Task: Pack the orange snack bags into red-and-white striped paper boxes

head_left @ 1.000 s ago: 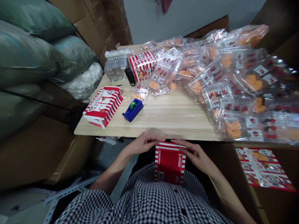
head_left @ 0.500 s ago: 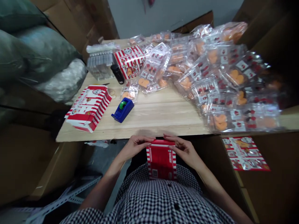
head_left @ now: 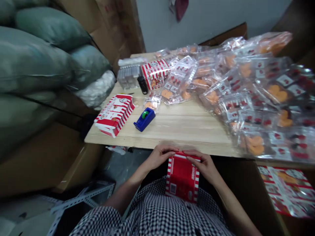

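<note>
A red box [head_left: 182, 178] with red-and-white striped sides is upright against my checked shirt, below the table's front edge. My left hand [head_left: 162, 155] pinches its top left edge between thumb and fingers. At the top right, my right hand [head_left: 202, 162] grips the same edge, fingertips close to those of the left. Beyond the hands, a blue tape dispenser [head_left: 144, 120] with green tape stands on the wooden table [head_left: 182, 124]. Left of it lies a striped red-and-white box [head_left: 115, 114].
Clear bags with orange pieces [head_left: 256, 144] cover the table's right side. At the back left are a stack of clear plastic cases [head_left: 129, 77], a black bottle [head_left: 142, 85] and another striped box [head_left: 156, 73]. Printed sheets [head_left: 287, 190] lie lower right; large green sacks [head_left: 31, 62] are at left.
The view has turned left, so the table and its items appear farther right. Both hands still hold the red box's top edge, and the box now looks slightly tilted.
</note>
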A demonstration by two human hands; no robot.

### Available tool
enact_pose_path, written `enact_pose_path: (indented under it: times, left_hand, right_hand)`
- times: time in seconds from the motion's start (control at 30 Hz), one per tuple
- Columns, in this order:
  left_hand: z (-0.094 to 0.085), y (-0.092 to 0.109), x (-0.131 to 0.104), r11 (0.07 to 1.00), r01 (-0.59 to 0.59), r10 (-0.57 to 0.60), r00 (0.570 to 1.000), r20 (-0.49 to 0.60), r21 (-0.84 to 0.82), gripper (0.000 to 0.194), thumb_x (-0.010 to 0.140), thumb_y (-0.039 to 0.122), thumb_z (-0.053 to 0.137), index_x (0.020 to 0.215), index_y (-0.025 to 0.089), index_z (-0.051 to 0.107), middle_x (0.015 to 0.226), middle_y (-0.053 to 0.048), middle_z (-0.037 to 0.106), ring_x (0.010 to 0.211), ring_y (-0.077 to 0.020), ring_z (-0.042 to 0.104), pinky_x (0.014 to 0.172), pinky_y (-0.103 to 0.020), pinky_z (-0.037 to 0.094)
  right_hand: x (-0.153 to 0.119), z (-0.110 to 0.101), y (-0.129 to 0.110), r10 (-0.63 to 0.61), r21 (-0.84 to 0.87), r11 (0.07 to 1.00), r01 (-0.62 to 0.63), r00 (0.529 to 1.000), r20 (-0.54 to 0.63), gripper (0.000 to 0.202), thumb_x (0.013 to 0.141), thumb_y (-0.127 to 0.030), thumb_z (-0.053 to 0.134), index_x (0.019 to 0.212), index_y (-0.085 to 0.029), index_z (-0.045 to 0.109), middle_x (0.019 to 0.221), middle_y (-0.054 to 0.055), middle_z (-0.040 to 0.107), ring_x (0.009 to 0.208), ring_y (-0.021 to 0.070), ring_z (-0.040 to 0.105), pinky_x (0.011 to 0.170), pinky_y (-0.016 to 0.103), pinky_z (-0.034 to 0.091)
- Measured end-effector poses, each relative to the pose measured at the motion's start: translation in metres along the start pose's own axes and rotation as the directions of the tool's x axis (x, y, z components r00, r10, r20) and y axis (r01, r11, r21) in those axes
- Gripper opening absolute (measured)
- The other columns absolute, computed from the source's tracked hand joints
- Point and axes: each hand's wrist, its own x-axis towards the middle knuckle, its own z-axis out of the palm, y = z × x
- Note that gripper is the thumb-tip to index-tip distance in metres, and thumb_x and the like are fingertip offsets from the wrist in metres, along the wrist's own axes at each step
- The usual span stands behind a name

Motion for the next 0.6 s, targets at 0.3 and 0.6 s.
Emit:
enact_pose_path:
  times: [0.3, 0.6]
  left_hand:
    - [-0.156, 0.004, 0.021, 0.949, 0.210, 0.041, 0.659, -0.751, 0.236, 0.025, 0.078, 0.036, 0.072, 0.095, 0.018, 0.069, 0.122, -0.012, 0.068, 0.130, -0.0315, 0.051, 0.113, -0.042, 0.033]
    - [-0.190, 0.003, 0.035, 0.979, 0.202, -0.172, 0.841, -0.513, 0.004, 0.029, 0.054, 0.038, 0.090, 0.065, 0.015, 0.074, 0.096, -0.014, 0.077, 0.120, -0.0344, 0.061, 0.097, -0.037, 0.046]
  right_hand:
    - [-0.004, -0.009, 0.009, 0.065, 0.002, 0.998, -0.065, 0.998, -0.024, 0.028, 0.084, -0.049, 0.073, 0.103, -0.029, 0.080, 0.115, 0.009, 0.076, 0.114, 0.0342, 0.068, 0.105, 0.055, 0.048]
    - [-0.002, -0.011, 0.015, 0.069, -0.002, 0.998, -0.069, 0.997, -0.039, 0.028, 0.084, -0.049, 0.072, 0.103, -0.030, 0.080, 0.119, 0.010, 0.075, 0.120, 0.0364, 0.064, 0.104, 0.054, 0.050]
